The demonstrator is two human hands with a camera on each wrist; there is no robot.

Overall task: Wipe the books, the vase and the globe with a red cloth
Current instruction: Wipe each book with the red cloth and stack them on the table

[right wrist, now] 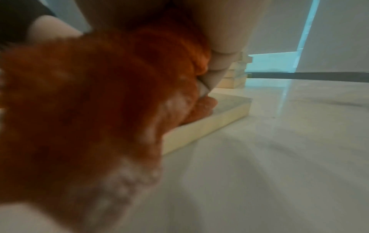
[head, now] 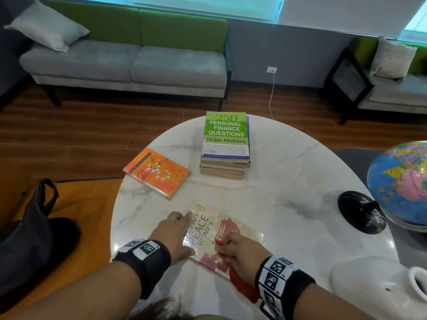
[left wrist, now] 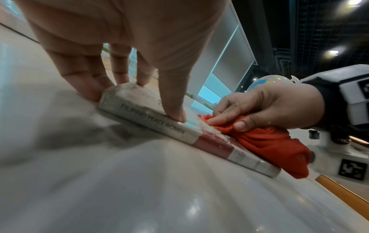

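Left hand point(head: 174, 232) pins book point(head: 225, 237) on slick bench point(head: 288, 181), right hand point(head: 242, 250) clenches red cloth point(left wrist: 265, 146); book may slide if pin eases

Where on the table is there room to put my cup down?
Biggest bare patch: the middle of the marble table, between the book stack, the globe and the Peace Women book. Crowded: the near edge, with both hands, the red cloth and the white vase.

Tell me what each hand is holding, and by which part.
Right hand grips the bunched red cloth at its front end. Left hand presses the pale "Filipino Peace Women" book along its spine edge.
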